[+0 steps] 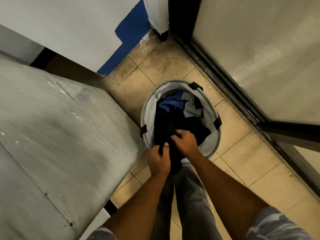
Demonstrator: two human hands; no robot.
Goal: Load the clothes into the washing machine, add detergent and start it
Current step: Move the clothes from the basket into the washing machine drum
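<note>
Both hands, the left hand (159,160) and right hand (186,142), gripped a black garment (174,134) over the laundry basket (210,142) at twelve o'clock, so loading looked barely begun, needing a lift toward the washing machine (52,135) at nine o'clock.

Both forearms reach forward and down, the left hand (160,161) and right hand (186,142) close together, fingers curled shut.

Below the right hand (186,142) and left hand (160,160), the black garment (173,163) hides the laundry basket (149,104) near rim.
</note>
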